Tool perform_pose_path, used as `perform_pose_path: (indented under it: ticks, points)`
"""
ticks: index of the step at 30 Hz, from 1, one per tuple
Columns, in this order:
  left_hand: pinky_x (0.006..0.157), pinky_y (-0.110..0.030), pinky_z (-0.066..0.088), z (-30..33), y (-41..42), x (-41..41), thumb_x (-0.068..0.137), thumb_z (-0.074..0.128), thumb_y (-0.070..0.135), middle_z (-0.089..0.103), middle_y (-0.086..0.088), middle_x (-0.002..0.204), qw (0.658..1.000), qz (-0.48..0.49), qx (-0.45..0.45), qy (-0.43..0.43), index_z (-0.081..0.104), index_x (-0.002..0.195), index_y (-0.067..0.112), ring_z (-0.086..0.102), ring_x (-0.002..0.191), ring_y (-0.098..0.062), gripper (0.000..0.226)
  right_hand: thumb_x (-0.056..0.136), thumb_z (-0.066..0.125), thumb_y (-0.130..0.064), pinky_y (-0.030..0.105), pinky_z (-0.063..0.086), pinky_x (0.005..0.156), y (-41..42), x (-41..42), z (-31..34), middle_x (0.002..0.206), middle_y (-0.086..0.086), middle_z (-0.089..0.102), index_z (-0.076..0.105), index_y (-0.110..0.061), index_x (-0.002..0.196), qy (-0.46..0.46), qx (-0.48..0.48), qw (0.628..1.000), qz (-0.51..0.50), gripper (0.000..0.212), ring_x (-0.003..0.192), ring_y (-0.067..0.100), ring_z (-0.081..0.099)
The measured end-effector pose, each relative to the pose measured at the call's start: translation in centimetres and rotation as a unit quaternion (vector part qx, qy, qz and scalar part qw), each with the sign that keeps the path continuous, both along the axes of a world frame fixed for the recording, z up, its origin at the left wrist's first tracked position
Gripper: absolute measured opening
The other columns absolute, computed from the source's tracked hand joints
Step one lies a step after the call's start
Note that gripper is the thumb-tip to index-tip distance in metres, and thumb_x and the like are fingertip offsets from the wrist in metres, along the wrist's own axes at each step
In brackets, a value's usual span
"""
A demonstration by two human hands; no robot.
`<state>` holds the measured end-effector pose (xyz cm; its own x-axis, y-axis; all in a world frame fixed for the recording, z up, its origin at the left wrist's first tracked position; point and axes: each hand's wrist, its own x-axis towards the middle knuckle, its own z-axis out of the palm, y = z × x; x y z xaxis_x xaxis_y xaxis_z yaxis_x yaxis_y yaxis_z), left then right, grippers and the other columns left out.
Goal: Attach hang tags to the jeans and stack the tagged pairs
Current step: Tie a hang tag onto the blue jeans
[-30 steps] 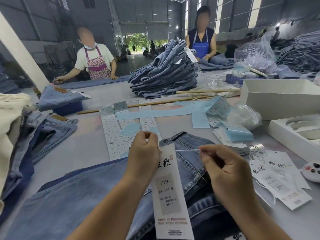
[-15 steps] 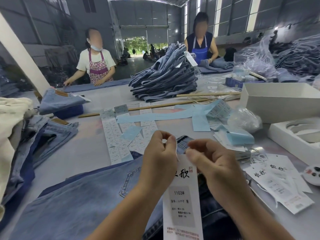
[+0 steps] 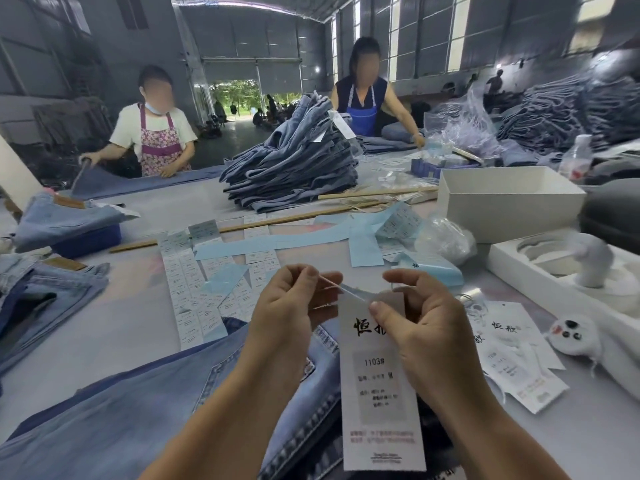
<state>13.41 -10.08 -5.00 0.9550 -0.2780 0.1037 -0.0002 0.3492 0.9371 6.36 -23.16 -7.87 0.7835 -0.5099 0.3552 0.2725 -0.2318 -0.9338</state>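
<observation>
Jeans, near left, under my wrists. Hang tag, dangling over them. Left hand and right hand each pinch its string; I judge a slip could drop the tag unattached.

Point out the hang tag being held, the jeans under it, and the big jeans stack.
hang tag [image 3: 379, 386]: head view, printed middle.
jeans [image 3: 131, 410]: head view, pale denim left of forearm.
jeans stack [image 3: 294, 168]: head view, stack's front side.

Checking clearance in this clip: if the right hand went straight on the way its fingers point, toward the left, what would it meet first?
Probably the left hand, just across the thin white string above the long white paper hang tag. The right hand sits close; depth is unclear.
</observation>
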Motion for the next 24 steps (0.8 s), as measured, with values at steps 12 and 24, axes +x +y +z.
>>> perform_pose_path:
  ticks: [12, 24]
  points:
    - [0.06, -0.03, 0.057, 1.2, -4.6, 1.9, 0.103, 0.047, 0.017, 0.06, 0.001, 0.057, 0.999, -0.04, 0.022, -0.03, 0.055, 0.089, 0.011, 0.061, 0.055, -0.012, 0.017, 0.092, 0.066, -0.018, 0.015, 0.052, 0.05, -5.3, 0.6, -0.6, 0.081, -0.016, 0.063, 0.051, -0.044, 0.117, 0.026, -0.16, 0.979, -0.121, 0.039, 0.075, -0.007, 0.064]
    - [0.051, -0.028, 0.056, 0.7, -13.0, 4.8, 0.105, 0.044, 0.016, 0.071, -0.002, 0.067, 0.986, -0.106, 0.127, -0.023, 0.055, 0.094, 0.011, 0.067, 0.063, -0.014, 0.017, 0.09, 0.065, -0.011, 0.026, 0.036, 0.076, -16.7, 1.1, -3.0, 0.109, 0.009, 0.068, 0.058, -0.018, 0.126, 0.188, -0.222, 0.935, -0.203, 0.037, 0.102, 0.03, 0.062]
